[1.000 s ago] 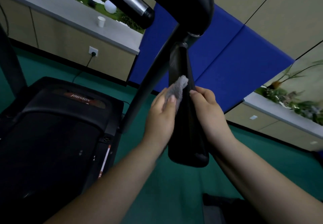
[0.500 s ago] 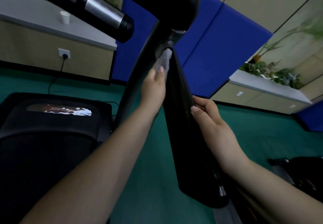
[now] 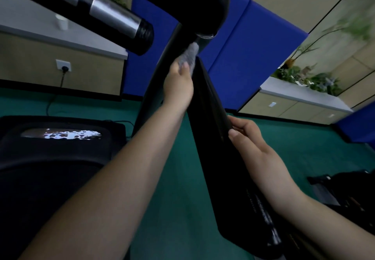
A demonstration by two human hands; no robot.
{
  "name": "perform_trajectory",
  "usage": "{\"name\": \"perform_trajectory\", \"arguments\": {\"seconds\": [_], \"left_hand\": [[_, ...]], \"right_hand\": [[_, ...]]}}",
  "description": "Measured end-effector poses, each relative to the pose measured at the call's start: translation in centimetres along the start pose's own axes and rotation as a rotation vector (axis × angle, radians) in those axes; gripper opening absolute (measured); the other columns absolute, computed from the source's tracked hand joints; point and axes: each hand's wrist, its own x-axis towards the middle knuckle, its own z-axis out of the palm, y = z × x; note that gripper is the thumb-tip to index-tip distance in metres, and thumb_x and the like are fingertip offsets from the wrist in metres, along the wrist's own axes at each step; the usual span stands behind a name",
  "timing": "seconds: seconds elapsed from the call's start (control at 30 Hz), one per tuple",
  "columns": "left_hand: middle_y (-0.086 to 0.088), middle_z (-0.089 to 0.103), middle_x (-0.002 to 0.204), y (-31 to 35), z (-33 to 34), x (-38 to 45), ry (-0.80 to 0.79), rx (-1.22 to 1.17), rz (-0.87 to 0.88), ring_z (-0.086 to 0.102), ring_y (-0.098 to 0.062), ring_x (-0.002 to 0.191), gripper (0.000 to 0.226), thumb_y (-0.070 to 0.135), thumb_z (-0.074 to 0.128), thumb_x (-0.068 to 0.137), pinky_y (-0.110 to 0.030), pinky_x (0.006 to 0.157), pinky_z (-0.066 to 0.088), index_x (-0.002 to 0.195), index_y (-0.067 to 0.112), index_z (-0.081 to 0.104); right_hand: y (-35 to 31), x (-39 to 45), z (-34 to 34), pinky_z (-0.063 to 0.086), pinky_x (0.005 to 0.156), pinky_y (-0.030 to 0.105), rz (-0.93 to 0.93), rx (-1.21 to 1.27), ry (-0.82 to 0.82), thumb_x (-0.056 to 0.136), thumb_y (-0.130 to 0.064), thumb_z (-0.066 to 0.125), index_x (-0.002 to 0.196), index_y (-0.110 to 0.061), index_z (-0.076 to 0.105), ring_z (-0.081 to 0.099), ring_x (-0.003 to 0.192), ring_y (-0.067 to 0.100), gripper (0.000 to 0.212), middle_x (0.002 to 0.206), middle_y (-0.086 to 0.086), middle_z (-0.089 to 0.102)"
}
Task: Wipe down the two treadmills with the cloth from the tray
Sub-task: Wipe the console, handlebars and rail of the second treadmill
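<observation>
Grey cloth (image 3: 188, 56) pinched in left hand (image 3: 178, 83) (well above right hand (image 3: 249, 140)).

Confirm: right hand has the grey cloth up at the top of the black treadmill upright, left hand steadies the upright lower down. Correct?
Hands are swapped. In the head view the left hand holds the grey cloth up at the top of the black treadmill upright, just under the console. The right hand steadies the upright lower down, with no cloth in it.
</observation>
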Motion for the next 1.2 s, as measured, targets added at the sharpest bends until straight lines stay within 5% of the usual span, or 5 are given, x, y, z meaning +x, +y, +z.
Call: {"name": "perform_trajectory", "arguments": {"seconds": [0.2,0.37,0.67,0.97,1.2], "left_hand": [[-0.004,0.050,0.137,-3.2,-0.4,-4.1,-0.042,-0.142,-0.149,0.049,-0.021,0.124,0.046,0.037,0.031,0.103,-0.034,0.103,0.039,0.145,0.021,0.035],[0.006,0.054,0.126,-2.0,-0.4,-7.6,0.008,-0.094,-0.056,0.051,-0.007,0.106,0.040,0.033,0.031,0.103,-0.011,0.070,0.037,0.142,0.026,0.040],[-0.005,0.049,0.139,-1.9,-0.4,-3.8,-0.045,-0.104,-0.105,0.048,-0.022,0.127,0.045,0.036,0.030,0.103,-0.036,0.106,0.037,0.145,0.021,0.034],[0.011,0.061,0.113,-2.5,-1.2,-15.6,-0.062,-0.350,-0.091,0.058,0.003,0.101,0.031,0.025,0.034,0.103,-0.003,0.076,0.045,0.131,0.032,0.046],[0.008,0.063,0.126,-3.1,-0.8,-22.5,-0.049,-0.528,-0.158,0.058,-0.008,0.117,0.032,0.026,0.034,0.103,-0.033,0.102,0.044,0.128,0.034,0.053]], "right_hand": [[0.1,0.0,0.0,0.037,0.055,-0.001,-0.005,0.008,0.004,0.099,-0.023,0.043,0.121,-0.027,0.054,0.056,0.067,-0.021,0.025,0.097,-0.021,0.062],[0.1,0.1,0.1,0.037,0.052,0.000,0.012,0.025,-0.010,0.100,-0.022,0.043,0.122,-0.025,0.053,0.056,0.064,-0.020,0.025,0.097,-0.018,0.062],[0.4,0.1,-0.1,0.037,0.048,0.001,-0.008,0.037,-0.024,0.099,-0.024,0.044,0.118,-0.026,0.054,0.057,0.060,-0.017,0.021,0.091,-0.016,0.063],[0.8,0.2,-0.4,0.037,0.046,0.002,-0.058,0.001,-0.063,0.099,-0.031,0.044,0.121,-0.026,0.051,0.056,0.060,-0.018,0.023,0.094,-0.016,0.062],[1.5,0.6,-0.8,0.036,0.046,-0.001,-0.124,0.004,-0.119,0.100,-0.033,0.042,0.130,-0.022,0.044,0.051,0.067,-0.010,0.032,0.092,-0.018,0.053]]}}
